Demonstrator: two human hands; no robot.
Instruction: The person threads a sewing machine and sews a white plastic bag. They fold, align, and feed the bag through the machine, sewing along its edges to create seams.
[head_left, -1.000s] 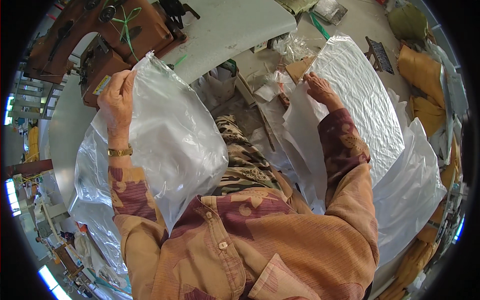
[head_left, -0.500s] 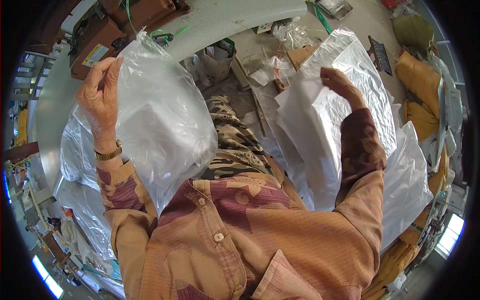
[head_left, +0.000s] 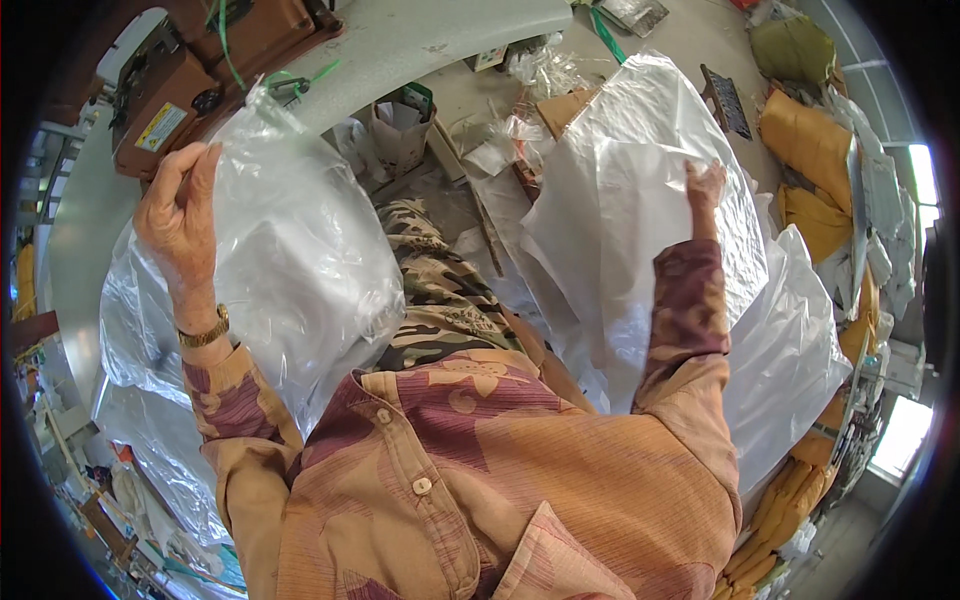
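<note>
My left hand (head_left: pixel 180 215), with a watch on its wrist, pinches the top edge of a clear plastic bag (head_left: pixel 290 240). The bag hangs creased and see-through over the pale work surface and down beside my left leg. On my right lies a stack of shiny plastic bags (head_left: pixel 640 130), sloping towards my lap. My right hand (head_left: pixel 705 183) rests low over that stack's right part, its fingers apart and nothing plainly between them. The topmost white sheet of the stack spreads smoothly to the left of this hand.
A brown machine (head_left: pixel 155 120) with a yellow label stands at the upper left on the pale curved table (head_left: pixel 440 45). Beyond my knees is a paper bag (head_left: pixel 400 135) among scraps. Orange-brown bundles (head_left: pixel 805 140) line the right side. More plastic (head_left: pixel 790 340) drapes beside my right arm.
My right hand has let go of the lifted sheet edge and moved right across the stack, where the sheet now lies flatter. My left hand keeps its pinch. The whole view has shifted slightly.
</note>
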